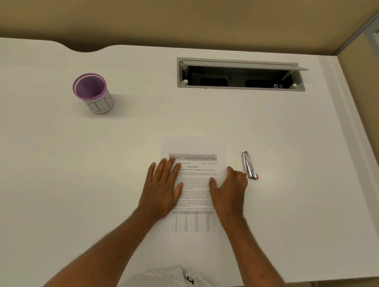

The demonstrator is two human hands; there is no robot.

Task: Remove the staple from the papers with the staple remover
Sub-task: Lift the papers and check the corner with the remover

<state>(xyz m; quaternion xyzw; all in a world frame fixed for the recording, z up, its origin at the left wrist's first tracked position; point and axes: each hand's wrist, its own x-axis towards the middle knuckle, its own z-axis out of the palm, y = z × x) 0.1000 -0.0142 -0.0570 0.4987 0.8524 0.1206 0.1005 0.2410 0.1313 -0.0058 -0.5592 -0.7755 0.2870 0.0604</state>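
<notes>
Warm, even light, soft shadows on the white desk (37, 172), wide-angle bending at edges

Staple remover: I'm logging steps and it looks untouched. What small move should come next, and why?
Probably the right hand slides right and picks up the staple remover. It lies on the desk just beyond that hand's fingers, while both hands rest flat on the papers; the left hand can keep them pinned.

Head view, high, facing down-forward over desk (37, 172).
</notes>
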